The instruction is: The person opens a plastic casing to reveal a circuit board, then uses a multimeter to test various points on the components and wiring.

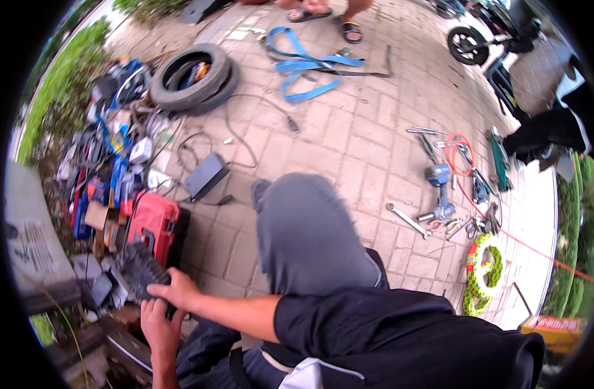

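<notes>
Dark ribbed block (140, 267) is at near left, its near right corner grasped by the right hand (178, 291); the left hand (159, 322) is partly curled just nearer, its grip impossible to tell. A red toolbox (155, 222) stands just beyond; a bent knee (303, 227) separates the hands from tools (441, 194) at right.

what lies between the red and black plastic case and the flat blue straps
A dark grey rectangular box and thin dark cables, head view.
</notes>
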Motion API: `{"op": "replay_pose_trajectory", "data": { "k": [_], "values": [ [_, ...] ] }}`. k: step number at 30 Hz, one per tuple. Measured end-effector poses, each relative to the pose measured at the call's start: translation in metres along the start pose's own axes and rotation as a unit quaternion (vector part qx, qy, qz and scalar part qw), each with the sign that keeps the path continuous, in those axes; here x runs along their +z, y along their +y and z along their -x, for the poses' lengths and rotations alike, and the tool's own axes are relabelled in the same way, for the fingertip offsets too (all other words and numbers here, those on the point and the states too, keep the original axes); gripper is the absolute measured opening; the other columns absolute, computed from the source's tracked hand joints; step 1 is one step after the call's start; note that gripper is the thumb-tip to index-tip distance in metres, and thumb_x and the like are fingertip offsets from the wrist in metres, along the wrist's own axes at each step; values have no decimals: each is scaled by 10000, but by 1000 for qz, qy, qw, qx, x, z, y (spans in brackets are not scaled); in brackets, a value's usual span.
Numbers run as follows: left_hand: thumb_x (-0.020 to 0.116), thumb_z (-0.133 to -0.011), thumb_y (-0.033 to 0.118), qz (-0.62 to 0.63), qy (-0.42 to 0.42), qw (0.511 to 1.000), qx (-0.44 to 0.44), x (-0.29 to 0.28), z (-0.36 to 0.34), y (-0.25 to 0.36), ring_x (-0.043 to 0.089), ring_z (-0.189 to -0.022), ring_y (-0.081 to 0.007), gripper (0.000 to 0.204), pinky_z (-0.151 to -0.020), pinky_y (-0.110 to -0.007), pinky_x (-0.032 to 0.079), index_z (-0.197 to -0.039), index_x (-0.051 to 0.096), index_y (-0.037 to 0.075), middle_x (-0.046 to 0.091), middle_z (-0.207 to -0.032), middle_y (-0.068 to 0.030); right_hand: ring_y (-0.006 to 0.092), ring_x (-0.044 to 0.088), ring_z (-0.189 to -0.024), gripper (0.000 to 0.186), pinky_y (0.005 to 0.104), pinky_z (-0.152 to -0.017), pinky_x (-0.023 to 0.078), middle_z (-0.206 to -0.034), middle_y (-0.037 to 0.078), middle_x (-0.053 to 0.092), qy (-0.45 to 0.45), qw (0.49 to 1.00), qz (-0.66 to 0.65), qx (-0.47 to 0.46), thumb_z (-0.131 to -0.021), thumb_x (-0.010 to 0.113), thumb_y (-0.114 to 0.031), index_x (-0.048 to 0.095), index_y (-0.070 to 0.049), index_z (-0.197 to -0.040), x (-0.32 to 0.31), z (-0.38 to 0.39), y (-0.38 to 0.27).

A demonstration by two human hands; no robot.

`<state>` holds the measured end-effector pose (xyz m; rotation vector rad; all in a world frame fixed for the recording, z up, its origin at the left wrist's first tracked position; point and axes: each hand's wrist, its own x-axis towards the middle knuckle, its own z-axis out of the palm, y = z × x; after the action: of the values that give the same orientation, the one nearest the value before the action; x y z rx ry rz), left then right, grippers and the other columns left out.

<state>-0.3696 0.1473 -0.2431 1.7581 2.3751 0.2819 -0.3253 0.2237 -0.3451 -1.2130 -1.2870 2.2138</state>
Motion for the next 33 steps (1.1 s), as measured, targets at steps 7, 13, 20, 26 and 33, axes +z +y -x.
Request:
{"op": "replay_pose_trajectory", "data": {
  "k": [7, 13, 20, 26, 33],
  "values": [
    [732, -788, 80, -56, 152, 986, -28, 1, -17, -3, 450, -696, -354, 343, -636, -461, 366, -649, 430, -4, 437, -678, -149, 413, 669, -931, 805, 468, -824, 505, -1027, 353, 640, 83, 974, -96, 190, -696, 688, -643, 656, 111, -975, 12, -54, 25],
    [708, -817, 82, -28, 122, 987, -103, -39, -34, -12, 473, -841, -296, 273, -769, -391, 393, -948, 491, -17, 482, -912, -140, 399, 666, -939, 802, 442, -832, 509, -970, 311, 658, 157, 981, 56, 98, -693, 725, -620, 577, 97, -1023, -4, -46, 57],
    [728, -706, 65, 85, -75, 988, -103, 5, -34, -62, 472, -1227, -328, 588, -1027, -385, 380, -1253, 518, 17, 463, -1313, -179, 384, 659, -976, 798, 415, -860, 504, -1034, 281, 656, 89, 992, -63, 63, -707, 742, -569, 546, 93, -1108, -4, -48, 1],
    [644, -761, 47, 84, -139, 987, 13, -23, -59, -90, 575, -950, -326, 272, -833, -395, 458, -1023, 581, 8, 592, -996, -157, 256, 647, -998, 780, 348, -881, 496, -1070, 197, 665, 42, 987, -151, -28, -733, 768, -524, 536, 74, -1178, -11, -45, -1],
    [558, -942, 118, 60, 7, 998, 34, -8, -68, -118, 577, -681, -309, 129, -633, -414, 455, -899, 585, -1, 583, -742, -185, 232, 660, -899, 550, 351, -801, 520, -1011, 140, 705, 53, 985, -153, 66, -774, 763, -416, 689, 43, -1068, -30, -44, -14]
  ]
}}
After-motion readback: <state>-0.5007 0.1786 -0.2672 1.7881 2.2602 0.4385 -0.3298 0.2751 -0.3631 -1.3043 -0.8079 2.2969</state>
